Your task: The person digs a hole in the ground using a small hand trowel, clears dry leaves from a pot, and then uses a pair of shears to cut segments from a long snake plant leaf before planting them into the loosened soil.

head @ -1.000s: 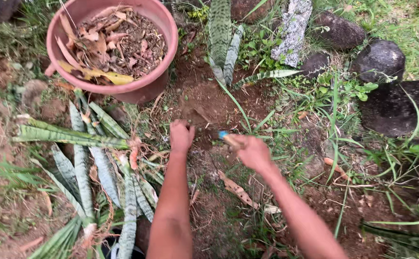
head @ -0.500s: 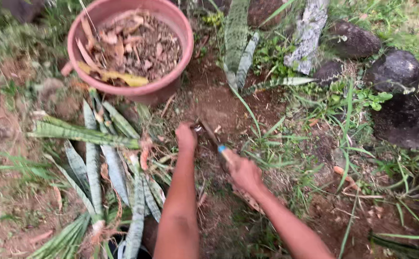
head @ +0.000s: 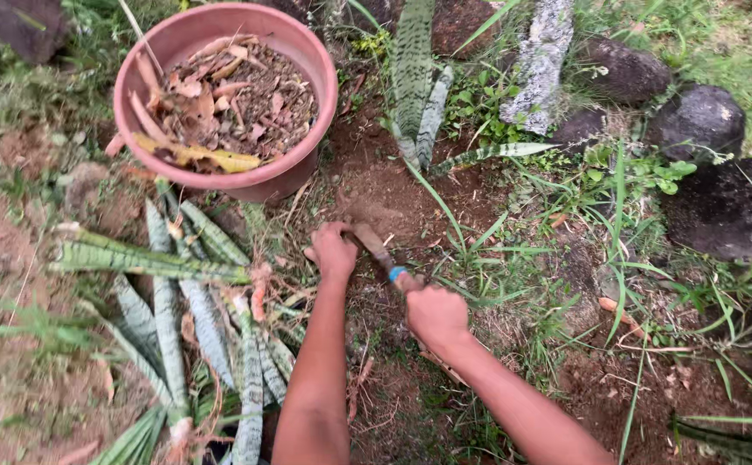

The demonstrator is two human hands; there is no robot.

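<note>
The right hand is closed in a full fist around the handle of a digging tool, a short soil-caked blade with a blue band where blade meets handle. The blade points up and to the left, its tip at or in the bare soil just beside the left hand. The left hand is curled shut at the ground and touches the far end of the blade; what the fingers enclose there, root or soil, cannot be told.

A pile of uprooted snake plant leaves lies just left of the left forearm. A pink pot holding dry leaves and debris stands above the pile. A snake plant stands rooted above the dug patch. Dark stones lie well apart at upper right.

Assessment of the step in hand: the work appears to be loosening something out of the soil at the blade tip. Done well, it calls for a shallow blade angle, levering away from the left fingers, which sit very near the edge. The left hand should steady low and pull only once the soil gives. Risk: a slip of the blade toward the left thumb.
</note>
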